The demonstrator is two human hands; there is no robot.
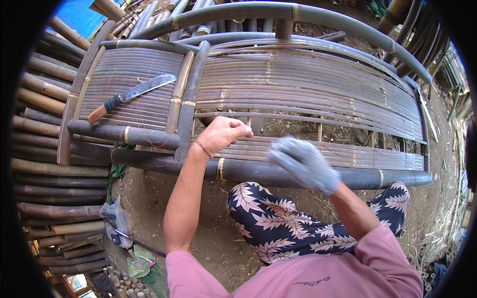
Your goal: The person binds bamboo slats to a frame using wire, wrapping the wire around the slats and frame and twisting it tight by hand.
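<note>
A dark bamboo bench (293, 174) stretches across in front of me, with a long seat of thin bamboo slats (308, 82). My bare left hand (223, 135) is over the near slats by the crosspiece, thumb and fingertips pinched together. Whatever they hold is too small to make out. My right hand (304, 163), in a grey glove, is smeared by motion above the front rail, so its fingers cannot be read. A large knife (141, 92) with a wooden handle lies on the smaller slatted panel (134, 63) at left. Fine reddish thread (155, 136) trails near that panel's front rail.
Stacked bamboo poles (59, 169) fill the left side. A curved bamboo rail (343, 25) rises along the bench's far side. A gap shows soil between the seat slats. A plastic bag (117, 218) and a green cloth (140, 265) lie on the ground at lower left.
</note>
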